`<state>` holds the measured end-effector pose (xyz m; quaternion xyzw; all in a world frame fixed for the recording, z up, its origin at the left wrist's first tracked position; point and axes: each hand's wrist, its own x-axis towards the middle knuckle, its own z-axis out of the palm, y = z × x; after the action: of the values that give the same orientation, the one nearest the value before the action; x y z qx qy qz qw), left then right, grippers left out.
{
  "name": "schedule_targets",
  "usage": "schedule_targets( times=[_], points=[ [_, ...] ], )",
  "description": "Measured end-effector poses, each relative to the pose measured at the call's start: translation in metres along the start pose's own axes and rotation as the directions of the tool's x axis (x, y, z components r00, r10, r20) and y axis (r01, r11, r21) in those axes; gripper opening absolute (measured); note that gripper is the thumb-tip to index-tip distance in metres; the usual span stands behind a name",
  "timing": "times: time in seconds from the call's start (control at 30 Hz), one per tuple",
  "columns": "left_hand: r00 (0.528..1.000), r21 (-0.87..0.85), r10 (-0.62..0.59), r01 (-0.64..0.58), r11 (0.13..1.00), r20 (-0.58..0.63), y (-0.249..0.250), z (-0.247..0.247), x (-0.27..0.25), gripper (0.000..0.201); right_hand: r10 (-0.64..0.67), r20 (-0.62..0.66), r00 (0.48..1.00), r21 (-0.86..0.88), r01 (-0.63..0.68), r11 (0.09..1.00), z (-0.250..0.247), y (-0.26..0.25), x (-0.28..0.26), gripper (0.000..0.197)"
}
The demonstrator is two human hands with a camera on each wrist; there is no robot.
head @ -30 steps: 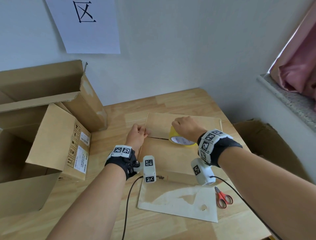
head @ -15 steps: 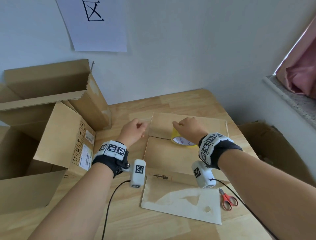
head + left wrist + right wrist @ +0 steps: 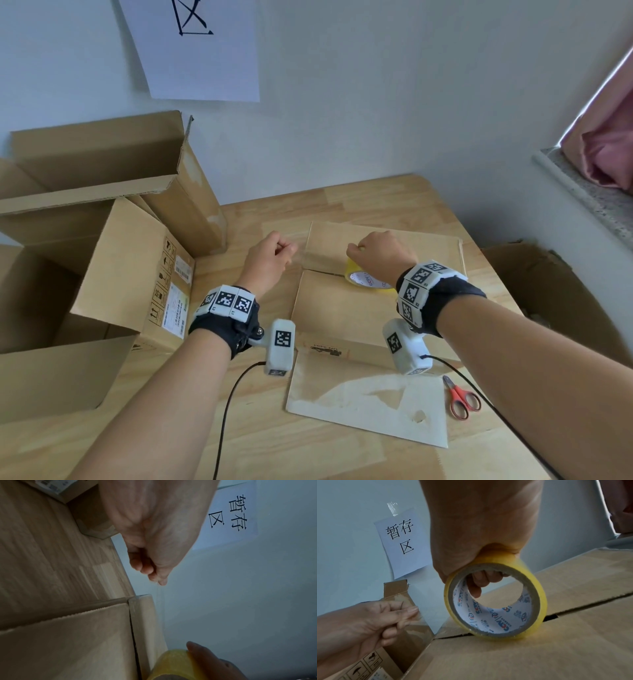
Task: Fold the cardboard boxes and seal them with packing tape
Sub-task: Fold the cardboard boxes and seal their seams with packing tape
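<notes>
A closed cardboard box (image 3: 342, 308) lies on the wooden table with its two top flaps meeting at a dark seam (image 3: 573, 609). My right hand (image 3: 380, 251) grips a yellow roll of packing tape (image 3: 494, 601), fingers through its core, and stands it on the seam. My left hand (image 3: 274, 257) is off the box's left edge and pinches the free end of the clear tape strip (image 3: 421, 618) between thumb and fingers (image 3: 406, 612). The strip stretches from the roll (image 3: 363, 279) to that hand. In the left wrist view the curled fingers (image 3: 150, 569) hang above the box corner (image 3: 140, 599).
Two large open cardboard boxes (image 3: 102, 260) stand at the left, one with a shipping label. Red-handled scissors (image 3: 460, 397) lie at the front right beside a flat board (image 3: 370, 404). Another box (image 3: 548, 291) sits off the table's right edge. A paper sign (image 3: 195, 48) hangs on the wall.
My left hand has pulled leftward and up, away from the box edge, drawing a length of tape off the roll. The right hand keeps the roll on the seam.
</notes>
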<state>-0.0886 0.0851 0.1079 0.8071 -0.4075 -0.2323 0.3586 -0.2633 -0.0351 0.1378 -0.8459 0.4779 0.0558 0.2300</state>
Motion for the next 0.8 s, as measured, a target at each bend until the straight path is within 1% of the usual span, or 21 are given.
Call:
schedule_targets(
  times=[0.17, 0.27, 0.33, 0.43, 0.53, 0.67, 0.8],
  points=[
    [0.998, 0.018, 0.063, -0.063, 0.998, -0.023, 0.002, -0.006, 0.003, 0.017, 0.007, 0.005, 1.0, 0.035, -0.007, 0.999, -0.001, 0.001, 0.001, 0.044],
    [0.997, -0.002, 0.063, -0.063, 0.998, -0.041, -0.006, -0.014, 0.007, 0.018, 0.008, 0.014, 1.0, 0.037, -0.008, 0.999, 0.0, 0.001, 0.002, 0.044],
    [0.999, -0.003, 0.039, -0.04, 0.999, -0.021, -0.014, -0.017, 0.007, 0.018, -0.003, 0.01, 1.0, -0.004, 0.003, 1.0, 0.0, -0.003, 0.003, 0.043],
    [0.999, -0.022, -0.016, 0.017, 1.0, 0.039, -0.023, -0.016, 0.004, 0.016, -0.027, 0.006, 1.0, -0.087, 0.028, 0.996, -0.001, -0.009, 0.003, 0.042],
    [0.994, -0.01, -0.074, 0.075, 0.997, 0.074, -0.03, -0.011, 0.003, 0.016, -0.034, -0.021, 0.999, -0.117, 0.031, 0.993, 0.002, -0.01, 0.0, 0.041],
    [0.991, -0.054, -0.122, 0.125, 0.991, 0.059, -0.032, -0.002, 0.006, 0.019, -0.043, -0.046, 0.998, -0.097, 0.038, 0.995, 0.003, -0.007, -0.001, 0.041],
    [0.99, -0.052, -0.141, 0.141, 0.989, 0.015, -0.034, 0.008, 0.011, 0.021, -0.033, -0.044, 0.998, -0.068, 0.03, 0.997, 0.003, -0.006, 0.001, 0.042]
  ],
)
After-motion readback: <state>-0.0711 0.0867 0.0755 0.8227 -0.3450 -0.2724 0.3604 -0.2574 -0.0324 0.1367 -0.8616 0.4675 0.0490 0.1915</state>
